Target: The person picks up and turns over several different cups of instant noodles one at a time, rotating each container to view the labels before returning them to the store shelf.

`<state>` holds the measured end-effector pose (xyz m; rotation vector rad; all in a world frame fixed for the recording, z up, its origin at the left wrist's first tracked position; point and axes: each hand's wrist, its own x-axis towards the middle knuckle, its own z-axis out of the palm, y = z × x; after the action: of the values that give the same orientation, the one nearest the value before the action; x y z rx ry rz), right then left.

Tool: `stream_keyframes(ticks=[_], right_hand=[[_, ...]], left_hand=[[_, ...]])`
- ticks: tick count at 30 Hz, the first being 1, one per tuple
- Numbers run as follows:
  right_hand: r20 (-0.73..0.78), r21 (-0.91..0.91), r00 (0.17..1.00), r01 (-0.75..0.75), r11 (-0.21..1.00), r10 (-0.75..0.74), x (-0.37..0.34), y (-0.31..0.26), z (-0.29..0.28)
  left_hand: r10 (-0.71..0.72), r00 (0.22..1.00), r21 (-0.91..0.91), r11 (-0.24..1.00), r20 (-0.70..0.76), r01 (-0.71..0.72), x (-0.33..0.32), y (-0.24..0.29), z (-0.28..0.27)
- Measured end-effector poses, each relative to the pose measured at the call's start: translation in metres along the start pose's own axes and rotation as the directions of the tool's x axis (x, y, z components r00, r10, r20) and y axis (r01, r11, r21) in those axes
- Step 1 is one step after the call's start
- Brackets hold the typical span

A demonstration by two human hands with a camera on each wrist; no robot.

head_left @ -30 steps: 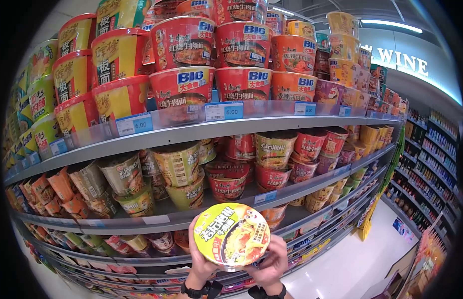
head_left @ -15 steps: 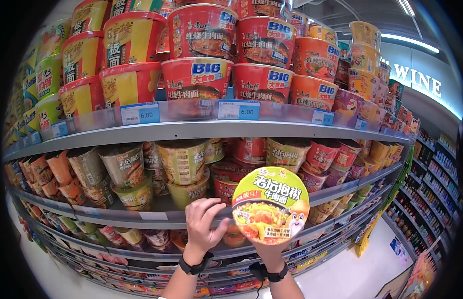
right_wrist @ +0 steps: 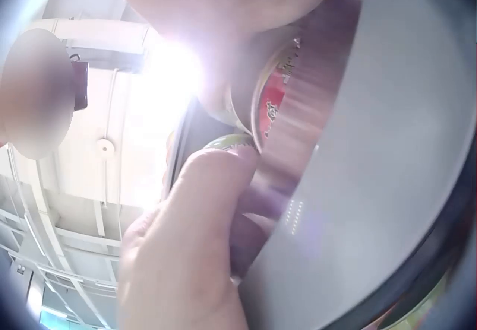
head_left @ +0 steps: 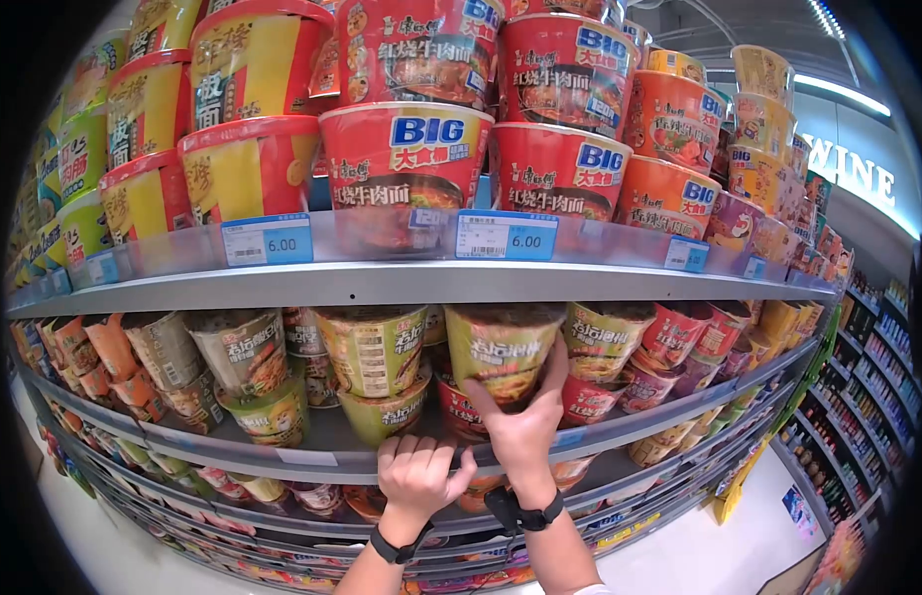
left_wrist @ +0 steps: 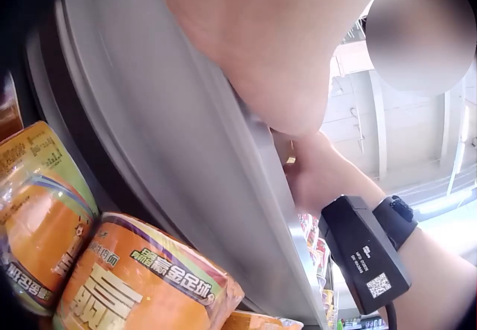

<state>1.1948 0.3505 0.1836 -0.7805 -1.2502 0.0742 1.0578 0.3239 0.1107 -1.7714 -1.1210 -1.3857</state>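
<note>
My right hand [head_left: 525, 421] has hold of a tall green paper noodle cup with a dark top and a picture of noodles on its side [head_left: 508, 342]. The thumb is spread along the cup's left side and the fingers lie up its right side, parted only as wide as the cup between them. The cup sits upright on the middle shelf, just under the grey metal edge of the upper shelf [head_left: 382, 288]. I cannot tell whether its base rests on anything.

My left hand [head_left: 419, 474] lies lower and to the left, on the grey front lip of the middle shelf [head_left: 233, 443]. Its fingers bend over the lip, with the thumb sticking out towards my other hand. The fingertips are hidden, so I cannot tell whether they grip the lip or only rest there.

Behind my right thumb is a red noodle cup [head_left: 461, 412]. To the left, a pale green cup [head_left: 370, 347] stands stacked on a second green one [head_left: 384, 409]; to the right, another green cup [head_left: 608, 342] sits above a red one. In the left wrist view, shiny orange noodle cups [left_wrist: 141, 278] stand below the lip.
</note>
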Motion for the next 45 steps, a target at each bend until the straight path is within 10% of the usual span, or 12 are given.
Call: stream_keyframes(ticks=[3, 14, 21, 36, 45], right_hand=[[0.037, -0.379, 0.989, 0.143, 0.914, -0.140, -0.004, -0.002, 0.003], [-0.142, -0.270, 0.962, 0.188, 0.944, -0.232, -0.014, 0.010, -0.009], [-0.297, -0.531, 0.890, 0.148, 0.835, -0.347, 0.027, 0.011, -0.058], [-0.249, -0.469, 0.967, -0.081, 0.879, -0.044, 0.049, 0.031, -0.081], [-0.184, -0.309, 0.942, 0.216, 0.926, -0.281, 0.017, 0.000, -0.101]], left_hand=[[0.014, 1.000, 0.007, 1.000, -0.012, -0.014, 0.000, -0.001, 0.003], [0.046, 0.999, 0.056, 0.997, 0.008, -0.046, -0.004, -0.002, 0.003], [0.028, 0.999, -0.004, 1.000, 0.020, -0.028, -0.004, 0.000, -0.001], [-0.003, 1.000, -0.047, 0.999, 0.024, 0.004, -0.003, 0.003, -0.005], [-0.022, 1.000, -0.056, 0.998, 0.020, 0.023, -0.002, 0.004, -0.006]])
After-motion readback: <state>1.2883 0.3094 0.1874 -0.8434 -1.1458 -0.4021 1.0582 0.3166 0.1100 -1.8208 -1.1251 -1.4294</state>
